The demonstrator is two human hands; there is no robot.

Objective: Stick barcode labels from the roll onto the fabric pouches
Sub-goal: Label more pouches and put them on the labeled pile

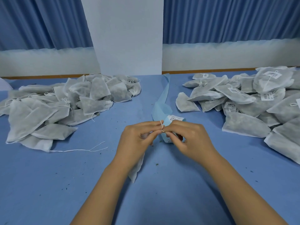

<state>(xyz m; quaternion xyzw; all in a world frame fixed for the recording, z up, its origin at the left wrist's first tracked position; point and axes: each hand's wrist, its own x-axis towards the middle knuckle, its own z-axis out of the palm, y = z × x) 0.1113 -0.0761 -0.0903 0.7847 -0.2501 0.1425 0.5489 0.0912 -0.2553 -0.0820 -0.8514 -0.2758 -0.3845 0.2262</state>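
My left hand (137, 140) holds a white fabric pouch (137, 168) that hangs below the palm, with its drawstring looped round a fingertip. My right hand (188, 140) pinches the string and the light blue label strip (167, 123) where the two hands meet. A white barcode label (176, 118) shows on the strip just beyond my fingers. The used blue backing tape (164, 96) trails away across the table toward the wall. A heap of plain pouches (61, 101) lies at the left. At the right lies a heap of pouches bearing labels (253, 98).
The blue table (48, 184) carries small dark crumbs and a loose white string (84, 149) in front of the left heap. A white pillar (128, 38) and blue curtains stand behind the table's far edge.
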